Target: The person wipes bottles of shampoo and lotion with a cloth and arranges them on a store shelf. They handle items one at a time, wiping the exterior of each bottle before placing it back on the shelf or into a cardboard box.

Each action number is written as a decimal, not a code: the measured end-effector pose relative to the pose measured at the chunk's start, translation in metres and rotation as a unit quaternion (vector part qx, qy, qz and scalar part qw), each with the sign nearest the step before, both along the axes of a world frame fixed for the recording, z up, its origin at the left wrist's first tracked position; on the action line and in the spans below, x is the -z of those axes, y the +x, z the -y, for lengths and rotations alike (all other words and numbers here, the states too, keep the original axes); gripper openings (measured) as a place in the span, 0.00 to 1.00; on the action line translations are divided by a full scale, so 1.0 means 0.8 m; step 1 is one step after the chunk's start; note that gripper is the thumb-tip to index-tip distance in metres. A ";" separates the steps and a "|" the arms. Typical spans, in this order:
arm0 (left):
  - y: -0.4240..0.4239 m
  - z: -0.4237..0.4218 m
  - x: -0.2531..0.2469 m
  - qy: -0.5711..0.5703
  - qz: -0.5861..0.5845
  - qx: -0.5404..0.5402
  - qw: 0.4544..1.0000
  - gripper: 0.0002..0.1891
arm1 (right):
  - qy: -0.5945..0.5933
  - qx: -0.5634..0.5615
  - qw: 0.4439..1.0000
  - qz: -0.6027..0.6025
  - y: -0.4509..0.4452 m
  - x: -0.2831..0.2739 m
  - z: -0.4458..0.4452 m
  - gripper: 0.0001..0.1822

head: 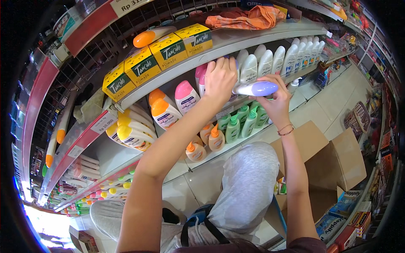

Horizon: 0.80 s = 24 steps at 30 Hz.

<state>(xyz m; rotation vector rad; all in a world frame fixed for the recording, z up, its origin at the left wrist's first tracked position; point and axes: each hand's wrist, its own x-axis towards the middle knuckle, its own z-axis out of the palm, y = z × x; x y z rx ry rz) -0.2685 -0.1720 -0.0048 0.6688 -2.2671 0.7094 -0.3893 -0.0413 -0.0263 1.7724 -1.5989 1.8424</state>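
Observation:
My right hand (276,98) holds a white lotion bottle with a purple cap (261,89), tilted nearly level, its cap towards the right. My left hand (222,75) reaches in beneath the upper shelf's edge, over another purple-capped bottle mostly hidden by the fingers; whether it grips that bottle does not show. Pink-capped bottles (186,97) stand left of my left hand, with orange-capped ones (163,110) and yellow-capped ones (129,132) farther left. White-capped lotion bottles (249,69) stand in rows to the right, behind my right hand.
Yellow pomade boxes (169,52) and an orange cloth (246,18) lie on the upper shelf (221,42). Below stand green pump bottles (233,129) and orange pump bottles (217,138). An open cardboard box (332,164) is beside my right forearm. A plastic basket (358,118) stands farther right.

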 end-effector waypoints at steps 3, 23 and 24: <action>-0.001 0.001 -0.001 0.006 0.002 0.005 1.000 0.29 | 0.005 -0.002 1.000 0.005 0.001 0.002 0.003 0.22; -0.005 0.015 -0.004 -0.035 -0.029 0.020 0.999 0.09 | 0.052 -0.064 0.994 -0.067 0.001 0.005 0.022 0.25; -0.006 0.014 -0.005 -0.034 -0.029 0.017 0.999 0.09 | 0.048 -0.068 0.994 -0.070 -0.001 0.006 0.024 0.25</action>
